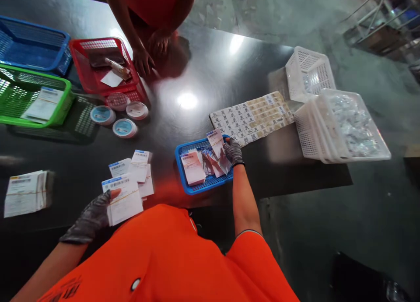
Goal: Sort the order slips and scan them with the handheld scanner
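My left hand [93, 214], in a grey glove with bare fingertips, grips a rubber-banded stack of white labelled slips [126, 201] at its left edge. More banded slips [139, 164] lie on the table just beyond it. In front of my body stands a small blue basket [205, 188] with a stack of labelled packets [193, 168] at its left and loose, shiny packets at its right. My right hand [233, 152], gloved the same way, is at the basket's right end. Its fingers close on the edge of a tilted labelled packet [215, 138]; their undersides are hidden.
A label-covered board [256, 116] lies right of the basket. White baskets [341, 127] with clear bags stand at the table's right end. Red [95, 85], green [62, 114] and large blue [49, 68] baskets, round tubs [124, 128] and another slip stack [24, 194] are left. A co-worker's hands [144, 59] rest opposite.
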{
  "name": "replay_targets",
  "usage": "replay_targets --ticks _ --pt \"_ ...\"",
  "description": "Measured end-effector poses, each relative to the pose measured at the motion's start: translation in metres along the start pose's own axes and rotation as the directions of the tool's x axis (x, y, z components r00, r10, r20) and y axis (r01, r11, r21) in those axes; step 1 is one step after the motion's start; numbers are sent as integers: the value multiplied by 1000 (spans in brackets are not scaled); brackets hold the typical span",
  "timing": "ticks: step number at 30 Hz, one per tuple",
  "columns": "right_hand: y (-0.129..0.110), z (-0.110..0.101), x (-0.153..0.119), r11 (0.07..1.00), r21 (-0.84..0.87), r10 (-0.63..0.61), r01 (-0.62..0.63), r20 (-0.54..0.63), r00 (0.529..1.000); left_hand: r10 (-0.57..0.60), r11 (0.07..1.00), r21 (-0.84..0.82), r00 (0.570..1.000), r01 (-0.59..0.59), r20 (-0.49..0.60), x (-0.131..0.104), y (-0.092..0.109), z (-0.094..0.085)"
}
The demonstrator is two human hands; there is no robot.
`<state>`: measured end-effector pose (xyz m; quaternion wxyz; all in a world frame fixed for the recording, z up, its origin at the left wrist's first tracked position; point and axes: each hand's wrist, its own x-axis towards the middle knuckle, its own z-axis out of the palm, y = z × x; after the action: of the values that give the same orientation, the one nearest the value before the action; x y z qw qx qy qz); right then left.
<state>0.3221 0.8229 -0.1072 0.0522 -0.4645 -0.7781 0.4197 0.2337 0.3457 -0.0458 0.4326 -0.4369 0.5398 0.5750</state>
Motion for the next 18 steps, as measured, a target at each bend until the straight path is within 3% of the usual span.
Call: replay_targets --ticks 4,11,14,18 --pt "-3 4 6 1000 14 -2 1 24 1000 56 998 42 998 -56 -5 1 -8 3" --pt "-11 2 4 988 153 -19 11 46 999 15 999 33 1000 -15 1 -4 -10 14" --pt "-9 -25 0 953 299 -56 47 23 998 50 998 47 999 -49 -15 -6 -11 16" --pt "4 -81 -10 840 514 -126 173 -124 984 87 994 65 995 -84 -46 -4 -13 16"
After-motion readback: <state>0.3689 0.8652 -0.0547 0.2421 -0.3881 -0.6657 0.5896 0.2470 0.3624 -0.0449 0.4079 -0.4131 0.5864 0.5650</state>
